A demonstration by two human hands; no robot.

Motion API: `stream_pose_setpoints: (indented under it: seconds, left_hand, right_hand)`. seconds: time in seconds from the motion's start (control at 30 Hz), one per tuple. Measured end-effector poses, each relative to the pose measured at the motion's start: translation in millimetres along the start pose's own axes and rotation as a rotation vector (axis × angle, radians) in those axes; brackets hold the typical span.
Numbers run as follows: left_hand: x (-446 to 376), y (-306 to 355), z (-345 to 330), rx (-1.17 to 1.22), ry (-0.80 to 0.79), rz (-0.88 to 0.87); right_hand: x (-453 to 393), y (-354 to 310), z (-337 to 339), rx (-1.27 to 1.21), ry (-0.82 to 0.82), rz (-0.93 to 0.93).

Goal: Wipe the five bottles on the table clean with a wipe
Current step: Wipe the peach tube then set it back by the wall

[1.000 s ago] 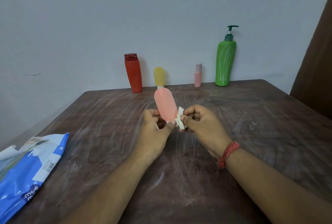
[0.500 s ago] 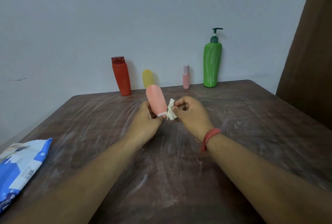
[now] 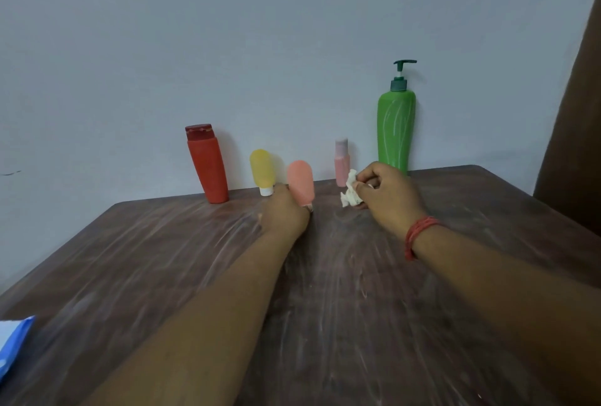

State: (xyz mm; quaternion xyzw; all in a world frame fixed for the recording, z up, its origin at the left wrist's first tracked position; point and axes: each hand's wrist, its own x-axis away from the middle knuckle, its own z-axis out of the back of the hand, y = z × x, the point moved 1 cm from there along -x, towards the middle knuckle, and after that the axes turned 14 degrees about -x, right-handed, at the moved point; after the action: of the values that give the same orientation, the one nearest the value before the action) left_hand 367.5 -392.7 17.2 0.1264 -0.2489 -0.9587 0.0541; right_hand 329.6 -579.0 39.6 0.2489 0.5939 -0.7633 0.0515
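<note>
- The left hand [image 3: 283, 212] grips the low end of the salmon bottle [image 3: 300, 186], which stands cap-down and a little tilted.
- The right hand [image 3: 387, 192] pinches the crumpled white wipe [image 3: 350, 195] in curled fingers, just right of the salmon bottle and apart from it.
- Just left of the left hand stands the yellow bottle [image 3: 262, 169], further left the red bottle [image 3: 208, 165].
- Behind the right hand are the small pink bottle [image 3: 341, 163] and the green pump bottle [image 3: 396, 126].
- All stand on the streaked brown surface [image 3: 162, 259].
</note>
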Motion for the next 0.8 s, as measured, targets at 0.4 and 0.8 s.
stream_pose_setpoints:
  seconds: [0.4, 0.8]
  left_hand:
    - [-65.5, 18.7, -33.2, -0.100, 0.055, 0.029]
    - [-89.4, 21.4, -44.2, -0.135, 0.067, 0.029]
  right_hand:
    - [-37.2, 30.9, -4.4, 0.063, 0.028, 0.021]
    - [-30.2, 47.8, -17.2, -0.014, 0.095, 0.026]
